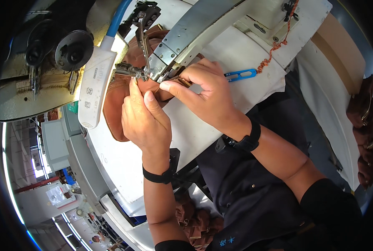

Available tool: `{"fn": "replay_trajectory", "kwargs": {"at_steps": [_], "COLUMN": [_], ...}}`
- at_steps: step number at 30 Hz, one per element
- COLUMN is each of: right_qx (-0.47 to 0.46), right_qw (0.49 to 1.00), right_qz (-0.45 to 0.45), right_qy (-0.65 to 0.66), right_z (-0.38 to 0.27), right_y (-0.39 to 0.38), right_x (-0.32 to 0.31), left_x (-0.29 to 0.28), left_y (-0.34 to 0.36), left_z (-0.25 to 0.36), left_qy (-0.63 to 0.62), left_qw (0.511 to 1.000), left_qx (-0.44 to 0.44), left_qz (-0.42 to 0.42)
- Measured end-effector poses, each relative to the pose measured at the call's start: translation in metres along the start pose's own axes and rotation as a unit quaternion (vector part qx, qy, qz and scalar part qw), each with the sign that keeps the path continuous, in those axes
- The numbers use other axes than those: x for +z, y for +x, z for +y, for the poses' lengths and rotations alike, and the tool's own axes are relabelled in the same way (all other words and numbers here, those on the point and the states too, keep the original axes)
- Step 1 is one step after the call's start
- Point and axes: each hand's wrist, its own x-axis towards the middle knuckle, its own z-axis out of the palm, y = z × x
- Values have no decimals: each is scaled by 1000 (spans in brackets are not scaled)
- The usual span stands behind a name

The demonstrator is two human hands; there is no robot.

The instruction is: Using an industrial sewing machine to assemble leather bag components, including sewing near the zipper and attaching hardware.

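A brown leather piece (113, 109), looking like part of a bag, lies under the head of a sewing machine (169, 52). My left hand (146, 119) has its fingers pressed together on the leather, the index fingertip close beside the presser foot (142, 74). On the other side of the foot, my right hand (209, 98) pinches the leather's edge between thumb and fingers. A short strip of gold-coloured zipper teeth (185, 82) shows by that pinch. The needle point and the leather under the foot are hidden by machine parts and my fingers.
Blue thread snips (241, 75) lie right of my right hand, tied to an orange cord (274, 50). A white lamp (96, 88) hangs close at left. More brown leather pieces are heaped below (197, 221) and at far right (364, 138).
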Motion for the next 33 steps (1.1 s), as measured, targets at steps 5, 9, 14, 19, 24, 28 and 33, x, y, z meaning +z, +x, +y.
{"fn": "replay_trajectory", "kwargs": {"at_steps": [5,9,14,19,24,28,33], "right_qx": [-35,-27,-42,-43,-50,-71,-10], "right_qw": [999,999,995,993,994,992,998], "right_qz": [14,15,29,26,-4,-6,-40], "right_qy": [-7,-43,-88,-108,-96,-99,-54], "right_z": [0,-7,-16,-20,-14,-8,-5], "right_y": [9,9,14,16,15,6,4], "right_x": [-2,-1,-1,-2,-10,-18,-16], "left_x": [0,-1,-5,-6,-16,-11,-5], "left_y": [5,6,10,12,-1,-15,-26], "left_z": [10,6,3,4,14,7,30], "left_qy": [-33,-52,-24,-23,-57,-30,85], "left_qw": [998,997,1000,999,995,995,995], "left_qx": [-46,-61,-18,-38,44,85,49], "left_qz": [-14,-19,-8,-16,72,38,24]}}
